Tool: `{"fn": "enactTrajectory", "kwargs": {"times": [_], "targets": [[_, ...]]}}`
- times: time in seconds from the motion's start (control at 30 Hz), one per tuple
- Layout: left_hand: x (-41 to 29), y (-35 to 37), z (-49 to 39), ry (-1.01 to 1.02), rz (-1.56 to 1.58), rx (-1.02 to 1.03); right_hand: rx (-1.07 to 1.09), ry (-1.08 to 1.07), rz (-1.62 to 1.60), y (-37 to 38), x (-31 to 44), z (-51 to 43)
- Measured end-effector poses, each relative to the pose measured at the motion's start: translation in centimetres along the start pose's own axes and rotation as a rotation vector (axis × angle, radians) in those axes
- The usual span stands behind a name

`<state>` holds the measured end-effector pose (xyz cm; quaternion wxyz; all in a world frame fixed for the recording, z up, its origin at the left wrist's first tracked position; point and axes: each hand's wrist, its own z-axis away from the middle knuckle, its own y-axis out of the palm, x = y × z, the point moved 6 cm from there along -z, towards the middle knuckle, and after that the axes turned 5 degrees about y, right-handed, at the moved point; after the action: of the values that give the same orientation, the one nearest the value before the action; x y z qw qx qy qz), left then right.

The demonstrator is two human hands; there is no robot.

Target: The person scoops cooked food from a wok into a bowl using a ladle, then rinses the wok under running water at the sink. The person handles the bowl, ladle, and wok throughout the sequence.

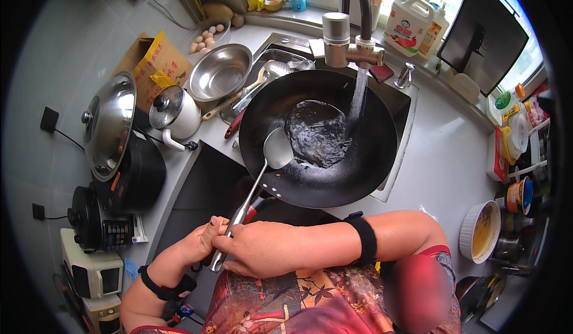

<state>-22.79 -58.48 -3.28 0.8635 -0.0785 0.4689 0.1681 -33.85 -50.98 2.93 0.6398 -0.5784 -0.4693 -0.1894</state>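
Note:
A large black wok (371, 164) rests over the sink, with rippling water in its bottom. Water (359, 90) runs into it from the faucet (366, 16), which carries a filter. My right hand (255, 249) is closed around the handle of a metal wok spatula (278, 149); the spatula's blade lies over the wok's near left wall. Just left of it, my left hand (199, 244) grips the wok's red and black handle (251, 213), which is mostly hidden by my hands and the spatula. Small food bits cling to the wok wall.
Left of the sink stand a steel bowl (221, 72), a lidded white pot (179, 114), eggs (208, 38) in a bowl and a rice cooker (143, 173). Detergent bottles (408, 27) line the sill behind. A white ribbed bowl (479, 231) sits at right.

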Motion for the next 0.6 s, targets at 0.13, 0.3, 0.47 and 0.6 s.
{"fn": "enactTrajectory", "kwargs": {"times": [0.13, 0.3, 0.47, 0.6], "targets": [[1.6, -1.4, 1.2, -0.387, 0.102, -0.153, 0.147, 0.002, 0.108, 1.7, -0.6, -1.0], [1.5, -0.7, 0.4, -0.231, 0.256, -0.045, 0.214, -0.032, 0.212, 2.2, -0.3, -1.0], [3.1, -1.0, 0.6, -0.308, 0.235, -0.025, 0.293, -0.062, 0.192, 2.9, -0.1, -0.9], [2.6, -0.8, 0.2, -0.153, 0.106, 0.042, 0.342, -0.066, 0.189, 3.6, 0.0, -0.8]]}}
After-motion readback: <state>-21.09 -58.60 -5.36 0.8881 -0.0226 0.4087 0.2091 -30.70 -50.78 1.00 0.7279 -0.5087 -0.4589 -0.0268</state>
